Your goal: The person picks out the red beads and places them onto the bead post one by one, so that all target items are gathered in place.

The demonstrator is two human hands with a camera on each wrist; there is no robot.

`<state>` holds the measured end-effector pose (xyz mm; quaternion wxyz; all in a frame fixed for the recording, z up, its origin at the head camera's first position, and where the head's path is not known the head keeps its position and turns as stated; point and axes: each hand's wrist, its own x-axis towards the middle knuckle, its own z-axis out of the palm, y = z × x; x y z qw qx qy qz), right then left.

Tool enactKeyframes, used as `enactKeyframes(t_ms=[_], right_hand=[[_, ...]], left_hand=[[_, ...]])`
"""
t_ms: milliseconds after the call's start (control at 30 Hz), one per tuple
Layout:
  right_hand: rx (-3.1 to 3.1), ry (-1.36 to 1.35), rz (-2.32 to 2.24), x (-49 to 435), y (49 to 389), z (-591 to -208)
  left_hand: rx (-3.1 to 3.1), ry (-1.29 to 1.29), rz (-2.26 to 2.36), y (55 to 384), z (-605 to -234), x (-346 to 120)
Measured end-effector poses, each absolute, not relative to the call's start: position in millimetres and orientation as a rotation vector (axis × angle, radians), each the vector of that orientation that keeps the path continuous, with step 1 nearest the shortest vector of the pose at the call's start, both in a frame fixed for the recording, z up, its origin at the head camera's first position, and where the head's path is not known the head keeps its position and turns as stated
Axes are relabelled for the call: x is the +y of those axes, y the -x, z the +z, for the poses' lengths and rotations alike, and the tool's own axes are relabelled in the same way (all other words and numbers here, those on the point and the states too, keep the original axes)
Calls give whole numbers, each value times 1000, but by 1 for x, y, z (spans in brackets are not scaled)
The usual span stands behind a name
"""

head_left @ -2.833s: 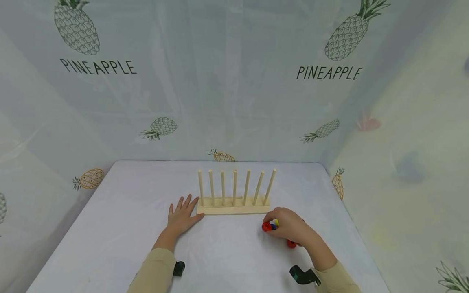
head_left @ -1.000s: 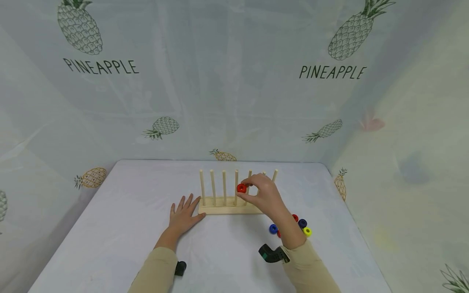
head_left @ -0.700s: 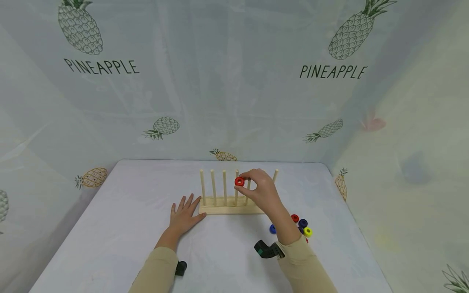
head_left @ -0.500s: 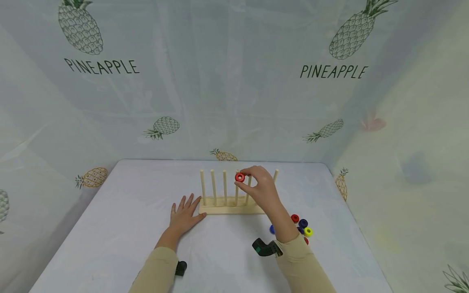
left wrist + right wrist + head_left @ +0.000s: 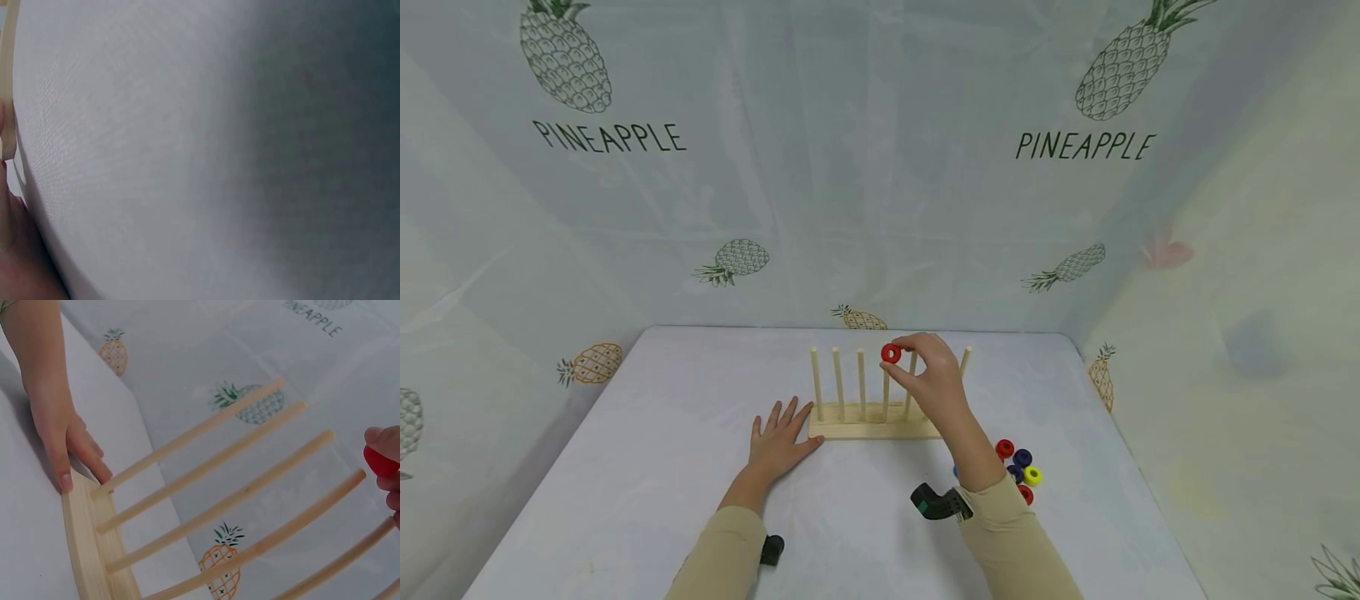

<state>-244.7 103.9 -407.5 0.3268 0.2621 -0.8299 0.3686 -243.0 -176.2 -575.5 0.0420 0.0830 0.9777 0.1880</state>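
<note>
A red ring-shaped bead point(image 5: 891, 353) is pinched between the thumb and fingers of my right hand point(image 5: 936, 379), its hole facing the head camera. In the right wrist view the red bead point(image 5: 380, 461) is just off the tip of the fourth peg point(image 5: 312, 515) from the left hand's side. The pegs stand in a row on a pale wooden base point(image 5: 876, 429). My left hand point(image 5: 777, 446) lies flat with spread fingers at the base's left end, thumb and fingertips touching it. My right hand and forearm hide part of the right-hand pegs.
Loose beads lie to the right of the right forearm: a red bead point(image 5: 1004, 448), a dark blue bead point(image 5: 1022, 457), a yellow bead point(image 5: 1033, 476) and others partly covered by the arm. A white sheet with pineapple prints point(image 5: 741, 258) hangs behind the white table point(image 5: 647, 467).
My right hand has picked up the red bead near the base's right end, carried it left to the pegs, and raised it to the top of one peg. The left hand has stayed put.
</note>
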Motion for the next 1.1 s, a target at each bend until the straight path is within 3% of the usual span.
enactKeyframes(t_ms=[1100], right_hand=[[-2370, -491, 1001, 92, 247, -395]], left_hand=[[2999, -257, 586, 246, -581, -179]])
